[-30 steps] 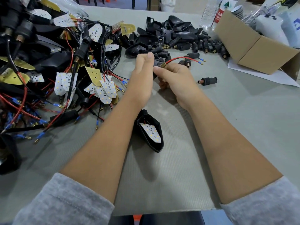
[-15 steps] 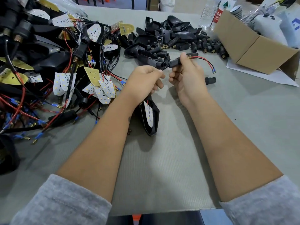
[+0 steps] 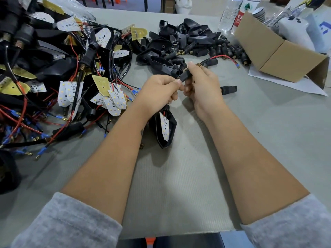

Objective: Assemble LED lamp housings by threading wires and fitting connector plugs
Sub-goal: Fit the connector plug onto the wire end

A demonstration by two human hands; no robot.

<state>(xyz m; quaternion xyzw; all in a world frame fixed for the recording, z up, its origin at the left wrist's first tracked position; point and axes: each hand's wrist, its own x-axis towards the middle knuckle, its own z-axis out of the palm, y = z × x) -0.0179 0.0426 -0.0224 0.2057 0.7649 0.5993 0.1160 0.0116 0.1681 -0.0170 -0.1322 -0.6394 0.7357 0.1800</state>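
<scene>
Grey fleece sleeves frame the near edge, and both forearms reach out over the grey ribbed mat [image 3: 179, 190]. Just beyond the wrists, a black lamp housing [image 3: 165, 129] with its white LED board hangs tilted under the left hand [image 3: 158, 93], whose curled fingers pinch the near end of a black connector plug [image 3: 185, 76]. The right hand [image 3: 202, 86] grips the same plug from the other side; red and black wires [image 3: 222, 57] emerge past a brass spring at its far end. The step appears to be seating the plug along the threaded wires; next, it likely needs sliding down towards the housing. Farther off lie a spare plug [image 3: 229, 90], a wired pile [image 3: 53, 77] to the left, empty housings [image 3: 179, 38], a cardboard box [image 3: 279, 54] and bottles [image 3: 231, 15].
</scene>
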